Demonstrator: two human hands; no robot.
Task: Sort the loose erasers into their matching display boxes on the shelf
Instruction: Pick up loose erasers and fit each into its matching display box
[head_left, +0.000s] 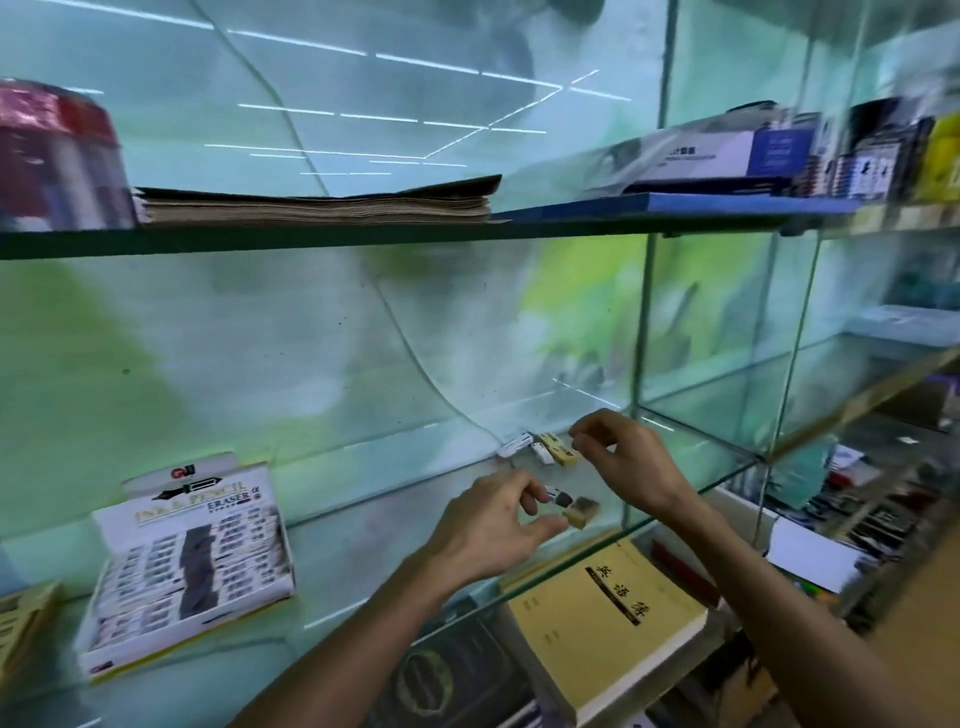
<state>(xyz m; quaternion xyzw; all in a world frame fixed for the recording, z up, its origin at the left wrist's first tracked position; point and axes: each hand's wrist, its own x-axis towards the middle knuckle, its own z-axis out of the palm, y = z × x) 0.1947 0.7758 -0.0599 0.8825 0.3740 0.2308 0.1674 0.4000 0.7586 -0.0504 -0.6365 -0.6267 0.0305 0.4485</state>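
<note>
The loose erasers (540, 446) lie in a small cluster toward the back of the glass shelf (363, 519), near the right-hand glass divider (641, 364). Two have white sleeves, and a yellowish eraser (558, 448) lies at the right of the cluster. The right hand (618, 460) reaches in over them with its fingers curled, its fingertips touching or just beside the yellowish eraser's right end; whether it has pinched it cannot be told. The left hand (493, 527) hovers nearer the front edge of the shelf and pinches a dark eraser (560, 498) with a white sleeve between thumb and fingers. Just beside it, a tan eraser (581, 512) with a dark top sits near the thumb tip; whether the hand also holds it is unclear.

Well apart to the left on the same shelf stands an open display box (187, 566) whose raised white lid reads "ERASER", filled with rows of black-and-white erasers. Part of a yellowish box (23, 618) shows at the far left edge.

On the shelf above lie a stack of brown paper (317, 205), a blurred red and silver pack (57, 156) and flat packages (727, 156). Below the glass lies a yellow notebook (608, 618) with black characters.
</note>
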